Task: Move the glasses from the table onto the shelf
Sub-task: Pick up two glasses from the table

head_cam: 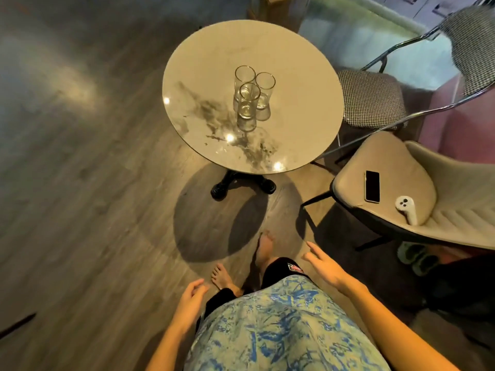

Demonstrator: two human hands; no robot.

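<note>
- Approach is the step in hand, as I judge: no glass is picked up yet, and the person stands a little away from the desk.
- The left hand [191, 298] hangs low beside the body, its fingers loosely curled, and it holds nothing.
- The three glasses [249, 100] stand upright in a tight cluster near the middle of the round desk [300, 76]. They may touch each other, but through the clear glass I cannot tell.
- The right hand [325, 266] is lifted forward, its fingers straight and spread, and it is also empty.
- Further right, a beige chair [455, 183] carries a phone [372, 186] and a white controller [407, 210], well apart from the glasses.
- The shelf is not in view.
- The next move calls for a step closer and a reach over the desk edge. One hand should grip the nearest glass round its side and lift it straight up, so that the two neighbours are not knocked.
</note>
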